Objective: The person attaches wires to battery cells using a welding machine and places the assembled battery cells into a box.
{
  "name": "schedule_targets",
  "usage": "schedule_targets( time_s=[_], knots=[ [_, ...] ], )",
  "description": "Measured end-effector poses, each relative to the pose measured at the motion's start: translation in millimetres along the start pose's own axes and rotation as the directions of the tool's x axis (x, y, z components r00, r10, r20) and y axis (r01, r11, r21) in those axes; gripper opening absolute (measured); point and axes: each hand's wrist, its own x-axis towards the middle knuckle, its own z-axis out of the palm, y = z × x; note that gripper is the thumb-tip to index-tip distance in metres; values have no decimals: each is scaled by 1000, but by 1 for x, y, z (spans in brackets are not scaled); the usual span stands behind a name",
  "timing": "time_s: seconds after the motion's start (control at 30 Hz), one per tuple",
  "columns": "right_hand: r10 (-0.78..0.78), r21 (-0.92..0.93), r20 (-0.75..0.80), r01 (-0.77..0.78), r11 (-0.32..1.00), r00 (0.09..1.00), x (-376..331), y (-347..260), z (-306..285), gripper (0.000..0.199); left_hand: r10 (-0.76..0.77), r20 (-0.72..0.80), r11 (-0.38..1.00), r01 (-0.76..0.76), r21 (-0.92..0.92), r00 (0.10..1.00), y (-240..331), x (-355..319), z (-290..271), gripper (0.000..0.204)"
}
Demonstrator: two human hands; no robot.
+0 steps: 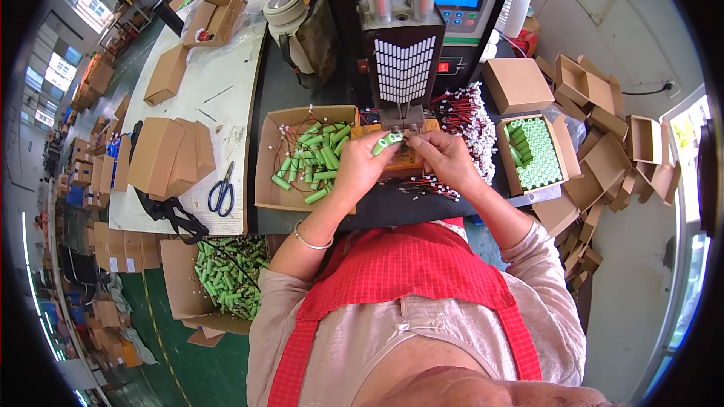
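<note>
My left hand (359, 164) is closed round green cylindrical battery cells (383, 145), their ends against the work spot below the electrodes of a spot welder (405, 53). Facing it, my right hand (446, 158) pinches something too small to make out at the cell ends. Both hands rest over a wooden block (398, 170) at the welder's foot. An open cardboard box (265, 194) left of my left hand holds loose green cells with thin wires. Close by my right hand lies a heap of red and black wire leads (475, 132) with white connectors.
On the right stands a box (567, 152) of upright green cells, beside piled empty cartons (603, 166). A jug (285, 11) stands behind the left box. Scissors (222, 194) and folded cartons (170, 154) lie on the white table. Below it is a large carton (181, 279) of wired cells.
</note>
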Motion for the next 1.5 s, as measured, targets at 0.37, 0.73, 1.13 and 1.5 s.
schedule_targets(
  time_s=[0.37, 0.73, 1.13, 1.5],
  knots=[
    [-430, -837, -90, 166, 521, 898, 32, 34, -114, 21, -215, 16, 930, 200, 309, 976, -29, -27, -118, 28],
    [-238, -878, -71, 52, 475, 969, 3, 11, -117, 13, 45, -114, 695, 51, 717, 992, 15, -31, -125, 30],
    [-182, -194, -135, 154, 969, 974, -70, -7, -75, 13, -374, 264, 515, 437, -738, 889, 32, -16, 15, 39],
    [-111, -41, 141, 117, 992, 984, -67, -3, -37, 35, -402, 198, 529, 404, -746, 894, 29, -29, 28, 29]
  ],
)
